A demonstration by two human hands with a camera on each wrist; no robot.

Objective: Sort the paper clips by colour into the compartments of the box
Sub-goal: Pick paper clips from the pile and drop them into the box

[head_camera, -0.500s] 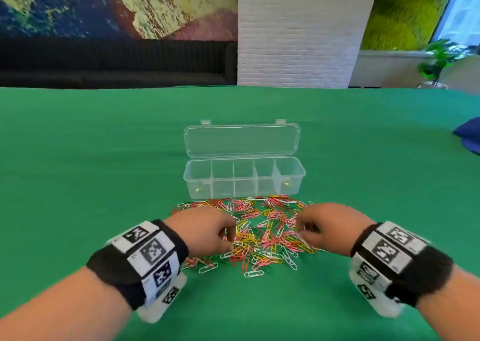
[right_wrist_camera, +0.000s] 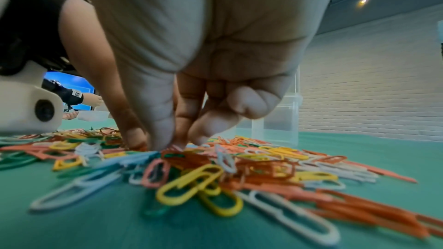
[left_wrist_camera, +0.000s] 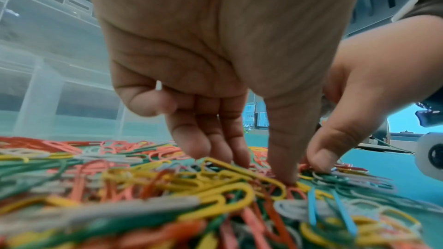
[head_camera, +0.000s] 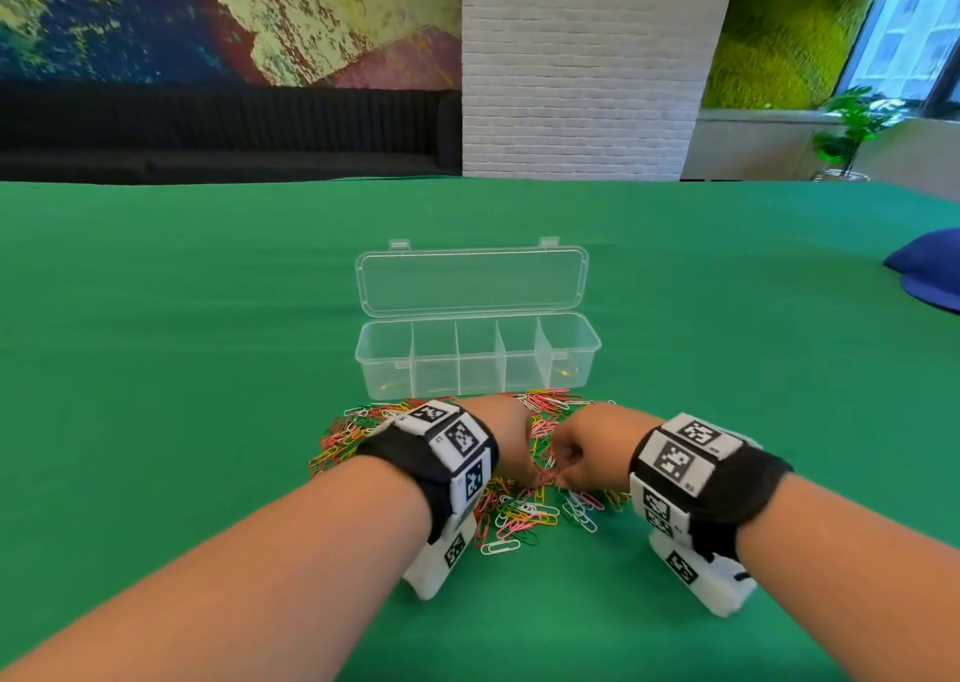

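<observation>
A heap of paper clips (head_camera: 511, 517) in red, pink, yellow, green, white and blue lies on the green table just in front of the clear box (head_camera: 478, 369). The box's lid (head_camera: 470, 281) stands open behind its row of several compartments. My left hand (head_camera: 511, 442) reaches down into the middle of the heap. Its straight fingers (left_wrist_camera: 215, 145) and thumb touch the clips (left_wrist_camera: 215, 186), and its little finger is curled. My right hand (head_camera: 584, 447) is close beside it, and its thumb and fingertips (right_wrist_camera: 160, 139) close together on clips (right_wrist_camera: 189, 183) in the heap.
The green table (head_camera: 208, 317) spreads wide on both sides of the box. A blue object (head_camera: 930, 276) lies at the far right edge. Faint yellow glints show low in the box's two end compartments. A white brick pillar and a dark sofa stand beyond the table.
Both hands have moved inward over the heap: the left to the right, the right to the left. They are now almost touching at its middle.
</observation>
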